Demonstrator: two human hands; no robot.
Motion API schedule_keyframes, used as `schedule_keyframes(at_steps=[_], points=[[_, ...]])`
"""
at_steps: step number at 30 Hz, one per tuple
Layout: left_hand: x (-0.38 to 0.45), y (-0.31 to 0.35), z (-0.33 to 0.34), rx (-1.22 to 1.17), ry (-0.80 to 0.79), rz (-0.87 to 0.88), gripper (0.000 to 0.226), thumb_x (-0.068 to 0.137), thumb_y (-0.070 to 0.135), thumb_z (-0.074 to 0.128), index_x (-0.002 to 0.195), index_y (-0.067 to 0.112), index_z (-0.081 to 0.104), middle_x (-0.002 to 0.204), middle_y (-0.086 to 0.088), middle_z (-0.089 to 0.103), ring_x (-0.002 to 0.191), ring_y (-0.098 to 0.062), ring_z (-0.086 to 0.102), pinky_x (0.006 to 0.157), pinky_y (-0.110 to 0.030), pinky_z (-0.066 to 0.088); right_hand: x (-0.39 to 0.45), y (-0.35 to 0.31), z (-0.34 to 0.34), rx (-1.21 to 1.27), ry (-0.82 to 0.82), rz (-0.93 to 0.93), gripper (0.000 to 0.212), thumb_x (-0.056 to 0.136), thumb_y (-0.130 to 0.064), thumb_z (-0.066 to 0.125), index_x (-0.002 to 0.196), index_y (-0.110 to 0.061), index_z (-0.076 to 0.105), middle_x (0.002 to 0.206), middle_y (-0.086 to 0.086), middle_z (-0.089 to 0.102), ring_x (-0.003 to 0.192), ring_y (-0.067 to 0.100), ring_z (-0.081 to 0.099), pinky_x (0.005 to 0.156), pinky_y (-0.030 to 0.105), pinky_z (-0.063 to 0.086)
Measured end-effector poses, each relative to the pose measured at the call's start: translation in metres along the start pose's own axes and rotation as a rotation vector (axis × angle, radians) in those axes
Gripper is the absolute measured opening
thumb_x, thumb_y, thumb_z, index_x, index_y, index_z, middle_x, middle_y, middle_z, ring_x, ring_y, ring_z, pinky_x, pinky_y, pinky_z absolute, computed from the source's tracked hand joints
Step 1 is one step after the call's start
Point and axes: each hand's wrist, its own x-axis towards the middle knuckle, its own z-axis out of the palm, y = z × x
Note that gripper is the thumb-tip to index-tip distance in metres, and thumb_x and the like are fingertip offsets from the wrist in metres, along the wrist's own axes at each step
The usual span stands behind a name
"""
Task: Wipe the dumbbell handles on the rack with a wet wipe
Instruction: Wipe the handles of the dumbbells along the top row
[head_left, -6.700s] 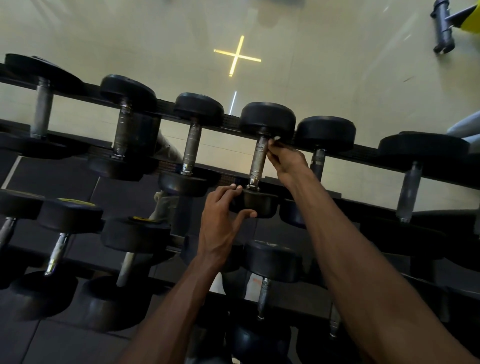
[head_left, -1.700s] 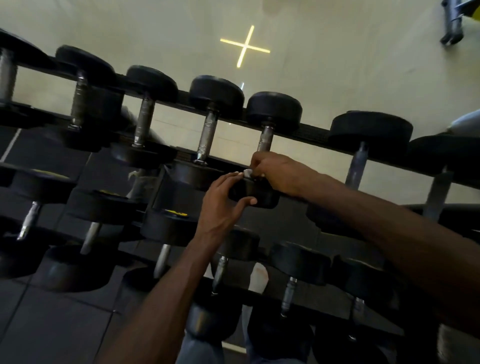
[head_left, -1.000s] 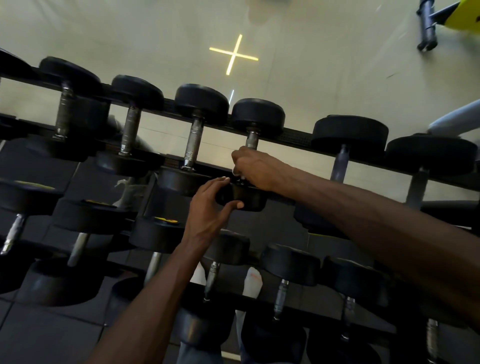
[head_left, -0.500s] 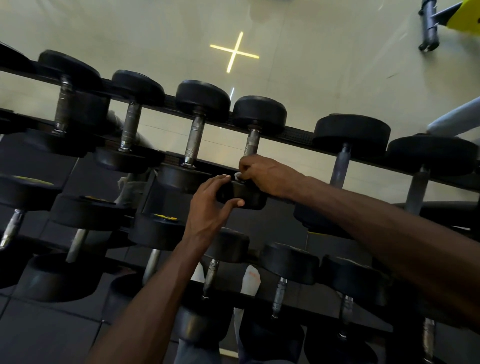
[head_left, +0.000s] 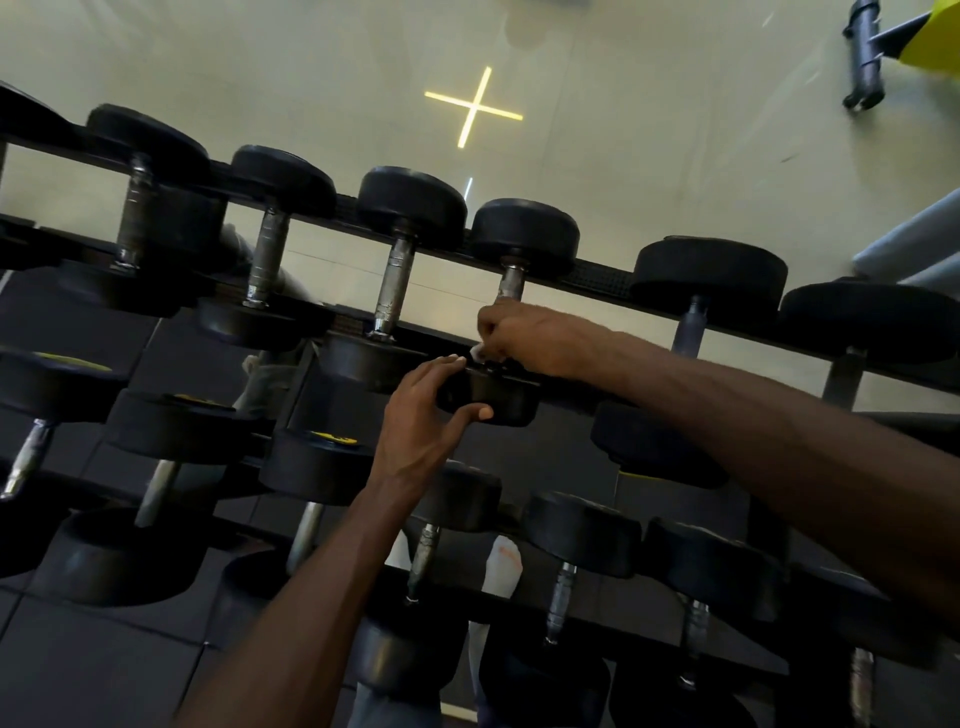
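Observation:
A black dumbbell with a metal handle (head_left: 511, 283) lies across the top tier of the rack (head_left: 597, 278), near the middle of the view. My right hand (head_left: 524, 338) is wrapped around the lower end of that handle, and a white wet wipe (head_left: 477, 353) shows as a small corner under its fingers. My left hand (head_left: 423, 415) grips the dumbbell's near head (head_left: 498, 397), with the thumb under it and the fingers on top. The handle under my right hand is hidden.
More black dumbbells fill the top tier on both sides, such as one to the left (head_left: 392, 283) and one to the right (head_left: 691, 322). Two lower tiers hold further dumbbells (head_left: 563, 587). A mirror behind the rack reflects a yellow cross light (head_left: 472, 111).
My right hand has slid down the handle, from just under the far head to its near end. My left hand keeps the same hold on the near head.

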Motion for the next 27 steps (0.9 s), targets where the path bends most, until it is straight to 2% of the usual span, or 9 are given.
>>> schedule_keyframes(at_steps=[3, 7, 9, 11, 14, 18, 21, 25, 27], points=[[0.000, -0.001, 0.001, 0.001, 0.008, 0.001, 0.063, 0.082, 0.037, 0.084, 0.137, 0.015, 0.063, 0.142, -0.001, 0.059, 0.134, -0.017, 0.053, 0.111, -0.044, 0.048, -0.008, 0.010, 0.013, 0.186, 0.304, 0.141, 0.019, 0.099, -0.018, 0.064, 0.107, -0.008, 0.077, 0.103, 0.007, 0.061, 0.091, 0.019, 0.058, 0.082, 0.031, 0.049], [-0.002, -0.001, 0.001, 0.009, 0.012, -0.001, 0.065, 0.082, 0.036, 0.084, 0.138, 0.014, 0.062, 0.143, -0.003, 0.059, 0.135, -0.018, 0.052, 0.112, -0.044, 0.047, -0.022, -0.013, 0.048, 0.326, 0.398, 0.190, 0.019, 0.096, -0.014, 0.064, 0.101, -0.007, 0.080, 0.097, 0.012, 0.068, 0.084, 0.024, 0.065, 0.074, 0.034, 0.053], [-0.002, -0.002, 0.002, 0.008, 0.012, -0.002, 0.064, 0.082, 0.036, 0.084, 0.138, 0.013, 0.062, 0.143, -0.004, 0.059, 0.136, -0.018, 0.052, 0.112, -0.044, 0.047, -0.016, -0.009, 0.037, 0.335, 0.334, 0.182, 0.024, 0.099, -0.021, 0.062, 0.101, -0.007, 0.081, 0.097, 0.011, 0.068, 0.083, 0.020, 0.063, 0.074, 0.033, 0.053], [-0.003, -0.002, 0.003, 0.009, 0.015, -0.006, 0.064, 0.082, 0.036, 0.083, 0.138, 0.013, 0.062, 0.143, -0.004, 0.059, 0.136, -0.019, 0.052, 0.112, -0.045, 0.047, -0.008, -0.006, 0.023, 0.201, 0.162, 0.147, 0.025, 0.102, -0.024, 0.060, 0.106, -0.010, 0.080, 0.101, 0.009, 0.066, 0.087, 0.021, 0.061, 0.076, 0.030, 0.049], [-0.003, -0.001, 0.003, 0.011, 0.015, 0.000, 0.064, 0.083, 0.035, 0.084, 0.139, 0.012, 0.061, 0.143, -0.005, 0.059, 0.136, -0.020, 0.052, 0.112, -0.045, 0.047, 0.009, -0.016, 0.011, -0.002, -0.036, 0.092, 0.017, 0.096, -0.014, 0.063, 0.105, -0.013, 0.077, 0.104, 0.006, 0.060, 0.093, 0.022, 0.061, 0.081, 0.031, 0.050], [0.000, -0.001, 0.002, 0.015, 0.005, 0.006, 0.066, 0.082, 0.032, 0.085, 0.138, 0.010, 0.061, 0.141, -0.006, 0.060, 0.133, -0.020, 0.054, 0.110, -0.045, 0.048, 0.026, -0.035, -0.004, 0.012, -0.119, 0.198, 0.016, 0.094, -0.008, 0.056, 0.099, -0.009, 0.071, 0.091, 0.006, 0.051, 0.084, 0.022, 0.058, 0.076, 0.034, 0.053], [0.001, -0.003, 0.002, 0.007, 0.003, 0.007, 0.064, 0.081, 0.032, 0.086, 0.137, 0.011, 0.062, 0.140, -0.006, 0.061, 0.132, -0.021, 0.055, 0.109, -0.046, 0.049, 0.016, -0.025, 0.002, 0.089, -0.044, 0.167, 0.018, 0.088, -0.005, 0.059, 0.093, -0.009, 0.076, 0.090, 0.009, 0.064, 0.085, 0.027, 0.064, 0.081, 0.040, 0.058], [-0.001, -0.002, 0.003, -0.004, 0.020, 0.009, 0.063, 0.081, 0.032, 0.085, 0.136, 0.011, 0.062, 0.141, -0.004, 0.060, 0.133, -0.020, 0.054, 0.111, -0.045, 0.048, -0.026, -0.009, 0.026, 0.385, 0.296, 0.256, 0.016, 0.087, 0.000, 0.070, 0.097, -0.006, 0.081, 0.099, 0.011, 0.075, 0.091, 0.025, 0.071, 0.085, 0.038, 0.058], [-0.002, -0.002, 0.004, -0.009, 0.023, 0.009, 0.063, 0.081, 0.032, 0.085, 0.137, 0.012, 0.062, 0.142, -0.004, 0.060, 0.134, -0.020, 0.053, 0.111, -0.044, 0.048, -0.034, -0.005, 0.038, 0.508, 0.384, 0.333, 0.020, 0.085, 0.005, 0.071, 0.095, -0.008, 0.081, 0.097, 0.007, 0.076, 0.089, 0.020, 0.071, 0.084, 0.033, 0.059]])
